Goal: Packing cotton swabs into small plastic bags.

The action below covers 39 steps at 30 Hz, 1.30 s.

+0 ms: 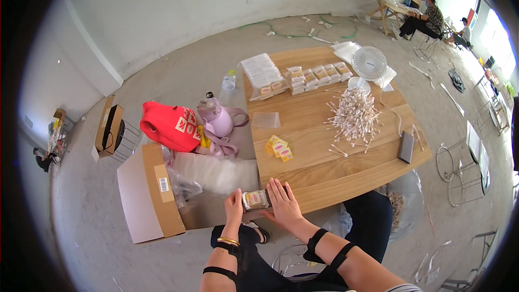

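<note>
A small clear pack of cotton swabs (255, 200) with a yellow-and-white card inside lies at the near left corner of the wooden table. My left hand (233, 206) grips its left end, fingers closed. My right hand (284, 204) rests against the right end with its fingers stretched out flat and the thumb apart, partly covering a dark edge beneath. Farther up the tabletop are several loose yellow cards (279, 148) and an empty clear bag (266, 120). A big heap of loose cotton swabs (354, 116) spreads to the right of them.
Filled swab packs (319, 77) line the table's far side beside a bagged stack (263, 74) and a white fan (369, 64). A grey box (406, 147) sits right. Left are an open carton (157, 192), a red bag (170, 125) and a lilac bottle (215, 119). People sit far off.
</note>
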Each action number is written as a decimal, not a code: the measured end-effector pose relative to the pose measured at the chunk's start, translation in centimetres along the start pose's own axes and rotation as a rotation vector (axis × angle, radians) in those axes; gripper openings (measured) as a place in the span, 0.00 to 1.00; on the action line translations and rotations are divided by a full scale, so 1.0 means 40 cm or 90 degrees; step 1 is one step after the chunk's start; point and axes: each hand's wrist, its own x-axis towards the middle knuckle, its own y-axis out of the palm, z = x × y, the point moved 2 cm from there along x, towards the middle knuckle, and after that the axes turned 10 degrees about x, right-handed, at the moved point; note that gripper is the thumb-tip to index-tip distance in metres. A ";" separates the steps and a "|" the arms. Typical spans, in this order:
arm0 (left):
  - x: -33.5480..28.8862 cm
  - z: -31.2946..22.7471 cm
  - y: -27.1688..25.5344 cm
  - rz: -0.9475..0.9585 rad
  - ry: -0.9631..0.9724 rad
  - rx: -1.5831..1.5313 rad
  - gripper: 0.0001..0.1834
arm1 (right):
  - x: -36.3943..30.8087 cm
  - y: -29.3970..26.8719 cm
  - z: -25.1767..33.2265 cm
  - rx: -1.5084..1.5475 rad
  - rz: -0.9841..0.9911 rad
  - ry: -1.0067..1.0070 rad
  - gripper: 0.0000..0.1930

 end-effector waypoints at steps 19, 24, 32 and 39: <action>0.014 0.149 -0.061 -0.114 -0.001 0.122 0.32 | 0.021 -0.184 -0.232 0.183 -0.250 0.194 0.22; -0.150 -0.103 -0.003 -0.207 0.307 0.203 0.11 | -0.042 -0.252 -0.510 0.076 -0.467 0.392 0.13; -0.230 -0.318 0.310 0.080 0.618 0.508 0.35 | -0.015 -0.127 -0.338 0.208 -0.291 0.234 0.08; -0.171 -0.241 0.409 0.155 0.657 0.719 0.47 | 0.016 -0.253 -0.499 0.135 -0.294 0.276 0.23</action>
